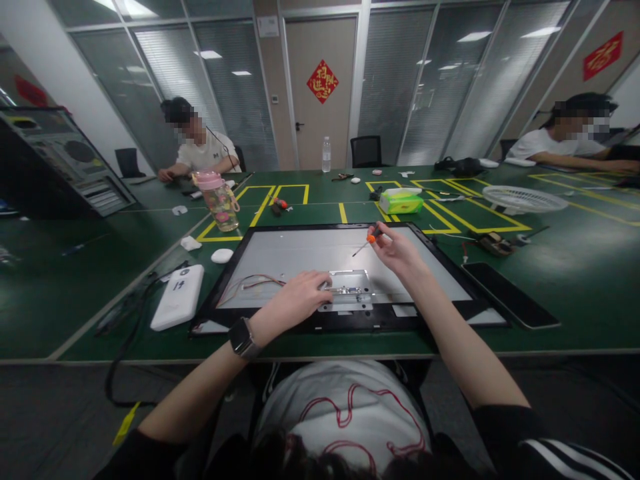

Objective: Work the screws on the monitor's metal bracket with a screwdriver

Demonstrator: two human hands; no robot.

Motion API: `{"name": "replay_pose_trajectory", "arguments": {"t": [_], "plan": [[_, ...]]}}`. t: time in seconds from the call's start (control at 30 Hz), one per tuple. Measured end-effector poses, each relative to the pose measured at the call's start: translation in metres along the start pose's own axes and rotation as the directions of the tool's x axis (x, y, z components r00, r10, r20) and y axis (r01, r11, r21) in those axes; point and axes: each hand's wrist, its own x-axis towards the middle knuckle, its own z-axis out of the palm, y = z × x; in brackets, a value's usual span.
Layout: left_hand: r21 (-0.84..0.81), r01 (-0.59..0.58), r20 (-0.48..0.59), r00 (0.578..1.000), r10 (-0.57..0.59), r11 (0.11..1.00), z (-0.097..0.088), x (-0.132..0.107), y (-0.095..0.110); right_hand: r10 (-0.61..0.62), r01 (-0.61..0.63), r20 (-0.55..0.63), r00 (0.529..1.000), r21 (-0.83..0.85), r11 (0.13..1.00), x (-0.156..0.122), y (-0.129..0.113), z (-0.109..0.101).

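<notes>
My right hand (395,248) is closed round the orange-and-black handle of a screwdriver (371,239). Its thin shaft slants down to the left, the tip raised over a flat display panel (295,247) with a black frame. My left hand (306,293) rests low on the panel, its fingers curled against a silvery metal bracket (350,291) that lies across a shallow metal recess (360,277). Part of the bracket's left end is hidden under those fingers. Thin wires (260,279) run over the panel left of my hand.
A white power bank (179,298) and a black cable lie left of the panel; a dark phone (507,293) lies right. Beyond stand a pink-lidded bottle (220,203), a green tissue pack (401,201) and a white fan grille (525,199). Two people sit across the table.
</notes>
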Motion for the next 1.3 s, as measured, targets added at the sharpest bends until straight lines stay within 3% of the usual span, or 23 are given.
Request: {"name": "replay_pose_trajectory", "arguments": {"t": [0.4,0.5,0.63,0.73,0.93,1.3], "plan": [[0.017,-0.063,-0.110,0.992,0.065,0.998,0.011,-0.006,-0.003,0.032,-0.032,-0.007,0.999,0.011,0.999,-0.002,-0.001,0.002],[-0.084,-0.037,-0.213,0.977,0.018,0.996,0.013,-0.009,-0.004,0.036,-0.036,-0.009,0.999,0.012,0.999,-0.004,0.000,0.003],[-0.244,0.006,-0.363,0.927,-0.097,0.970,0.016,-0.011,-0.006,0.025,-0.025,0.010,1.000,0.002,1.000,-0.003,0.002,0.002],[-0.353,0.010,-0.408,0.898,-0.164,0.935,0.020,-0.011,-0.007,0.018,-0.017,0.024,1.000,-0.008,1.000,0.000,0.003,0.000],[-0.431,-0.015,-0.406,0.896,-0.179,0.902,0.026,-0.010,-0.008,0.020,-0.019,0.032,0.999,-0.027,0.999,0.002,0.004,-0.001],[-0.349,-0.072,-0.377,0.924,-0.070,0.934,0.027,-0.013,-0.008,0.034,-0.034,0.016,0.999,-0.015,0.999,-0.001,0.004,0.000]]}}
